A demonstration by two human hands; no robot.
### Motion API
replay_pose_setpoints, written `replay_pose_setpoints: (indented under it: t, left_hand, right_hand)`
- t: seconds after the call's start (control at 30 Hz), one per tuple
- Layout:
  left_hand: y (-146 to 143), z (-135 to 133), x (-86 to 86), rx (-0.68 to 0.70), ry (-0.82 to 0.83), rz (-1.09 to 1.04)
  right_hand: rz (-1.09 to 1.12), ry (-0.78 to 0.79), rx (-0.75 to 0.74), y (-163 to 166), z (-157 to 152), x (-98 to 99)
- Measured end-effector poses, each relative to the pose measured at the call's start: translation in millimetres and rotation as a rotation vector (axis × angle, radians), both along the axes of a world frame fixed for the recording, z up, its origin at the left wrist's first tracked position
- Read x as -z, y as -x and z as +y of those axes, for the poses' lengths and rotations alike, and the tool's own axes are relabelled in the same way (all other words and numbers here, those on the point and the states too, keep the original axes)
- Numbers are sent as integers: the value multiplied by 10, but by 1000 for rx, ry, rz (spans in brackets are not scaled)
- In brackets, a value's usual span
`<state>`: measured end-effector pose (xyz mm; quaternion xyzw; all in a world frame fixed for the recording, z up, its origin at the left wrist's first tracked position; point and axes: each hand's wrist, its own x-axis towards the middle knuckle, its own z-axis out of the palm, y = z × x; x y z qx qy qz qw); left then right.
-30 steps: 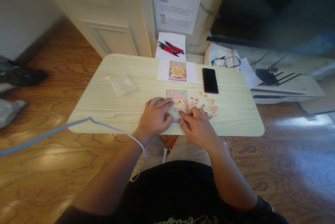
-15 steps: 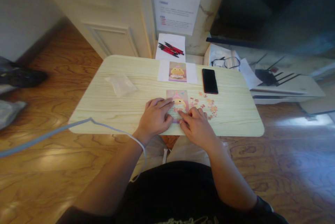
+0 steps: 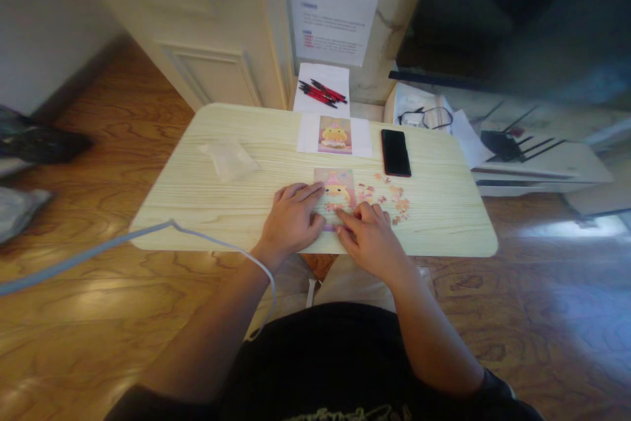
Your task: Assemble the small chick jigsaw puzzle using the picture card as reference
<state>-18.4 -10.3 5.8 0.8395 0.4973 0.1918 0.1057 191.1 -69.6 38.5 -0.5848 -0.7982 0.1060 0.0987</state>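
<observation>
A small jigsaw puzzle (image 3: 337,190) with a yellow duck picture lies on the pale wooden table (image 3: 246,198) near its front edge. My left hand (image 3: 292,219) rests flat on the puzzle's left side, fingers stretched toward the picture. My right hand (image 3: 371,237) lies on the lower right part, its fingers curled and its index finger pressing on the puzzle near the duck. Whether it holds a piece I cannot make out. Several loose puzzle pieces (image 3: 389,198) are scattered just right of the puzzle.
A reference picture of the duck (image 3: 334,133) lies on white paper at the table's back. A black phone (image 3: 395,152) lies right of it. A clear plastic bag (image 3: 227,157) sits at left. Red pens (image 3: 321,91) and glasses (image 3: 424,117) lie beyond the table. A grey cable (image 3: 148,237) crosses the front left.
Both hands have barely moved; my right hand has shifted slightly left and nearer on the puzzle.
</observation>
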Motion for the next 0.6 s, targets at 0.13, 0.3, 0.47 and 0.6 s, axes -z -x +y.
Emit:
replay_pose_setpoints:
  t: [0.13,0.3,0.47,0.6]
  left_hand:
    - [1,-1,-13,-2,-5,-5]
    - [1,7,-9,-2,-4,-14]
    - [8,15,20,3,-11,-4]
    - [15,14,22,8,-11,-11]
  right_hand:
    - [-3,-1,1,6,-2,-1]
    - [6,-2,-5,1,-3,2]
    - [16,-6,-8,-5,0,9]
    - [12,-14,-10,-8,6,15]
